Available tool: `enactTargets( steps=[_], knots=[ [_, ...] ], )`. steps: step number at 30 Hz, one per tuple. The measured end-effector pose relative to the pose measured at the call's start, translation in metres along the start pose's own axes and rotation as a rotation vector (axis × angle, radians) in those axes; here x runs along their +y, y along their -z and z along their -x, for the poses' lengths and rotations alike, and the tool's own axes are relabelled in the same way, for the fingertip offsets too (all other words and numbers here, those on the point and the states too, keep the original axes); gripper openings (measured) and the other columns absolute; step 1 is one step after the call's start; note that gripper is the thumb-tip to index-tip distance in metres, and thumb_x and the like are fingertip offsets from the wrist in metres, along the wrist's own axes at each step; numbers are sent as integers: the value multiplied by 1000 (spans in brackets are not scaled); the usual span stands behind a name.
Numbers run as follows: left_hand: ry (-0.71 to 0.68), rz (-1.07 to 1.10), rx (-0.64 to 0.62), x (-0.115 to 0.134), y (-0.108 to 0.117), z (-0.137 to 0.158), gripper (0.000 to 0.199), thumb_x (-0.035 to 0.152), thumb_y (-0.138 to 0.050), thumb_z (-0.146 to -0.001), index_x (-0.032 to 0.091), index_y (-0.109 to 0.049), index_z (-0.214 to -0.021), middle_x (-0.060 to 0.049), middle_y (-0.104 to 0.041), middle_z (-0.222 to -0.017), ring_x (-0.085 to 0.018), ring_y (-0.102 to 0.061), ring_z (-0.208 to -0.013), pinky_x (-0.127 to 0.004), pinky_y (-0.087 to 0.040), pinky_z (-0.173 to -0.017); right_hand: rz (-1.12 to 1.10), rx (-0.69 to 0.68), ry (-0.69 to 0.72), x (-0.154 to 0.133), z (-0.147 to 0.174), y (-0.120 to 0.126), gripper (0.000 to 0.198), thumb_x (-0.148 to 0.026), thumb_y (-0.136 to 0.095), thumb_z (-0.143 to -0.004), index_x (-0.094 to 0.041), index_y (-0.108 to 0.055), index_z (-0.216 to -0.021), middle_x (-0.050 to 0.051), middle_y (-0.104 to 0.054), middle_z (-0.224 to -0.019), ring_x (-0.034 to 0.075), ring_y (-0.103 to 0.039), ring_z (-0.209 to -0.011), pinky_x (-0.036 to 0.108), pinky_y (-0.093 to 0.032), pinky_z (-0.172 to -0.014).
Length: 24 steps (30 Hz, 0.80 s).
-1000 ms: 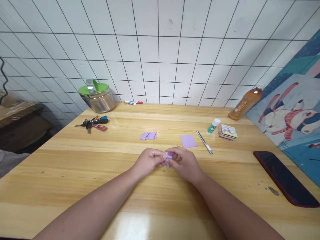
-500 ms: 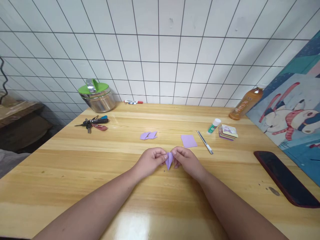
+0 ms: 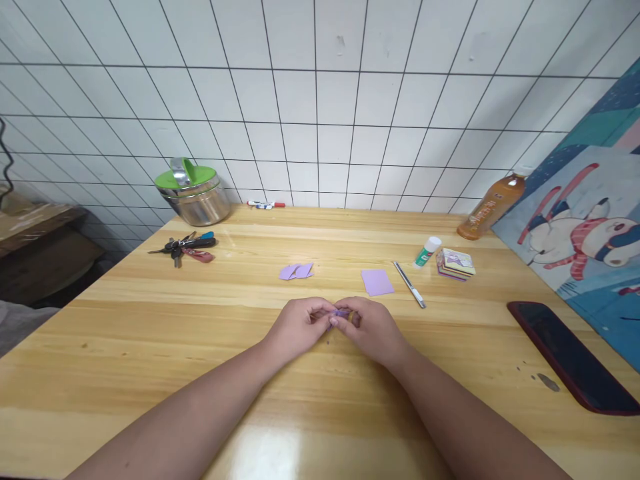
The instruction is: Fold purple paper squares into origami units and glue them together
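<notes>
Between my fingertips, just above the table, is a small folded piece of purple paper (image 3: 341, 313), mostly covered by my fingers. My left hand (image 3: 306, 324) pinches it from the left, and my right hand (image 3: 369, 328) pinches it from the right, thumb laid across the front. The two hands touch at the fingertips. Beyond them on the table lie folded purple paper pieces (image 3: 297, 271) to the left and flat purple paper squares (image 3: 377, 282) to the right.
A utility knife (image 3: 409, 285), glue stick (image 3: 427, 253) and stack of coloured paper (image 3: 455, 264) lie to the right, with a phone (image 3: 570, 357) nearer. Behind stand a bottle (image 3: 493, 207) and steel pot (image 3: 197, 197). Keys (image 3: 185, 247) and a marker (image 3: 267, 205) lie left.
My right hand has shifted left until the fingertips meet. The folded purple paper, showing as a downward-pointing shape before, has turned and is now mostly hidden between my fingers.
</notes>
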State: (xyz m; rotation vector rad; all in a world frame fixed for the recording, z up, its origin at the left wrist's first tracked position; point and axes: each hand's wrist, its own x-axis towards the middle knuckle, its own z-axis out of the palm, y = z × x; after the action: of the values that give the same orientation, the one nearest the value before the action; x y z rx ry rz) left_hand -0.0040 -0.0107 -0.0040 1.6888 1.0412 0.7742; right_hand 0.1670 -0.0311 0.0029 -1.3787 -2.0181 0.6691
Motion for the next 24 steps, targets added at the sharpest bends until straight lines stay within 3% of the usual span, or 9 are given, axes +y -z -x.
enactTargets(
  steps=[5,12,19,24],
  knots=[
    [-4,-80,40,2,3,0,20,32,-51,-82,19,-65,-86,-2,-68,-72,-15,-61,-66,-22,-45,-61,-160,36,-49,9,-2,-4,25,-19,-50,-81,-26,-65,-99,1,-70,-93,15,-63,-79,29,-49,-73],
    [-111,-463,16,14,6,8,24,26,-45,-84,28,-67,-94,2,-71,-84,-15,-62,-71,-24,-42,-64,-327,-19,-181,1,0,-3,23,-36,-55,-80,-22,-65,-96,2,-68,-85,15,-63,-76,27,-50,-70],
    [-198,-487,101,17,7,6,21,23,-49,-82,27,-70,-86,2,-70,-85,-15,-60,-79,-25,-42,-72,-494,-42,-297,-2,-4,-2,22,-19,-52,-73,-19,-65,-91,2,-66,-82,14,-61,-74,24,-49,-60],
    [-85,-336,119,12,7,4,19,26,-50,-81,24,-69,-84,0,-69,-78,-15,-60,-71,-24,-43,-65,-485,-39,-329,0,-5,-3,19,-26,-56,-74,-18,-65,-88,2,-65,-75,14,-60,-69,23,-48,-55]
  ],
)
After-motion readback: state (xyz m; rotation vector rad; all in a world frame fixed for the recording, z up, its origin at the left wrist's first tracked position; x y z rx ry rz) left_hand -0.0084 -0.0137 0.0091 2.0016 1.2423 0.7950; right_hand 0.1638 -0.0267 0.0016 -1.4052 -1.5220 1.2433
